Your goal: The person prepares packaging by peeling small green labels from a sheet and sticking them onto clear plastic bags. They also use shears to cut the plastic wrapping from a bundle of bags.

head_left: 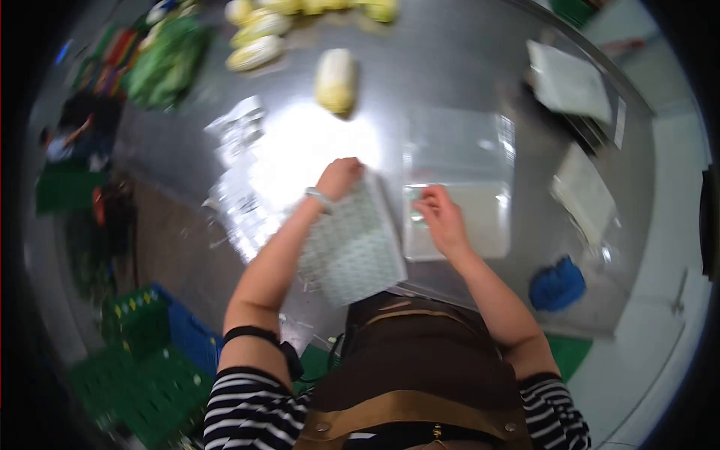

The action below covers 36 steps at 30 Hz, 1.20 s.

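My left hand (341,178) is closed at the top edge of a printed sheet of pale green labels (349,244), which lies slanted near the table's front edge. Over a clear plastic bag (459,146) with a pale insert in its lower part, my right hand (442,217) has its fingers curled together. A small greenish piece shows by those fingertips, blurred. Beyond my left hand, a single napa cabbage (336,82) lies on the metal table. Left of the sheet spreads a crumpled pile of clear plastic (244,191).
Several napa cabbages (259,34) and a leafy green bundle (169,60) are at the back left. White packs (571,82) and a blue cloth-like item (557,285) lie at the right. Green crates (142,382) stand low on the left. A person (64,142) is at the far left.
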### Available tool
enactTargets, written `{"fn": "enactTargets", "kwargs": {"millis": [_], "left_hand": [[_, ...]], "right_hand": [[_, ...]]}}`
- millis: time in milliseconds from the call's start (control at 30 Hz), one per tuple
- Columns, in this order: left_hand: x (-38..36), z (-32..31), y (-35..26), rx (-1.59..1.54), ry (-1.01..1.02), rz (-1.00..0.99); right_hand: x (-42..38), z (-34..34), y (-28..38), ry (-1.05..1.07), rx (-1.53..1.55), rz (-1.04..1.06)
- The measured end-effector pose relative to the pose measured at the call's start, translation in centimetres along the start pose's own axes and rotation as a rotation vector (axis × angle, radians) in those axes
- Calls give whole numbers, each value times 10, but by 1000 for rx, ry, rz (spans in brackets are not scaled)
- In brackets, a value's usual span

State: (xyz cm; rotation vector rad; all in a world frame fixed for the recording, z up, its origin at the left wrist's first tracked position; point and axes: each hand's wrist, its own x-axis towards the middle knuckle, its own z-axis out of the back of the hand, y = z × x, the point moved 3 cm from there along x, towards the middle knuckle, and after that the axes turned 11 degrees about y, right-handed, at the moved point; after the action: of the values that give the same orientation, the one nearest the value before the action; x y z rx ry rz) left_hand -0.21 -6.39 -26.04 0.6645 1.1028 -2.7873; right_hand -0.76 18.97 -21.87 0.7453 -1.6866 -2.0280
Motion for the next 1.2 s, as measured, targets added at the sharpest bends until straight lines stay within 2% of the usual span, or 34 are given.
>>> {"fn": "enactTargets", "kwargs": {"millis": [67, 100, 133, 200, 233, 267, 300, 333, 367, 433, 467, 500, 533, 567, 600, 667, 767, 867, 967, 1033, 1067, 1133, 1167, 1200], "left_hand": [[5, 11, 24, 171, 55, 48], [0, 16, 2, 411, -76, 37], [-4, 17, -14, 643, -214, 30], [-1, -4, -35, 445, -265, -164], [-2, -17, -47, 347, -290, -243], [-1, -39, -64, 183, -125, -294], [-3, -73, -68, 55, -84, -461], [-7, -94, -84, -8, 61, -583], [-9, -115, -91, 64, 169, -662], [-5, -142, -83, 148, 161, -704], [-1, -154, -70, -12, 79, -745], [7, -164, -62, -55, 130, -689], [10, -162, -60, -171, 77, -683], [9, -155, -63, -91, 119, -634], [12, -156, -58, -92, 114, -626], [13, -142, -68, -66, 219, -437], [46, -127, -43, -680, -15, -126], [26, -56, -67, -839, -632, 88], [17, -87, -76, -367, -299, -215], [1, -124, -78, -25, 65, -595], [-3, -132, -76, 29, 63, -608], [-11, -136, -80, 133, 62, -637], [-4, -138, -74, 63, 72, -621], [7, -147, -63, -11, 85, -605]], "right_hand": [[-21, 19, -16, 121, 35, -249], [-28, 29, -25, 196, 69, -350], [-35, 45, -32, 110, -22, -436], [-55, 80, -51, -28, -192, -600], [-60, 99, -71, -114, -132, -590], [-65, 116, -94, -193, -71, -578], [-66, 124, -106, -180, -186, -546], [-63, 131, -114, -166, -305, -507], [-61, 138, -118, -147, -423, -461], [-64, 143, -123, -163, -762, -378], [-67, 147, -119, -166, -665, -460], [-69, 150, -123, -173, -904, -498], [-65, 150, -115, -235, -924, -445], [-62, 153, -120, -227, -796, -400], [-64, 158, -132, -173, -559, -212], [-64, 150, -85, -119, -38, -461], [-66, 149, -34, -147, 362, -391], [-60, 148, -57, -20, 110, -386], [-47, 145, -106, 50, -468, -361], [-43, 143, -114, 41, -696, -296], [-42, 142, -118, 37, -809, -264], [-42, 150, -136, -35, -698, -363], [-43, 153, -145, -77, -638, -414], [-41, 153, -144, -60, -669, -358]]}}
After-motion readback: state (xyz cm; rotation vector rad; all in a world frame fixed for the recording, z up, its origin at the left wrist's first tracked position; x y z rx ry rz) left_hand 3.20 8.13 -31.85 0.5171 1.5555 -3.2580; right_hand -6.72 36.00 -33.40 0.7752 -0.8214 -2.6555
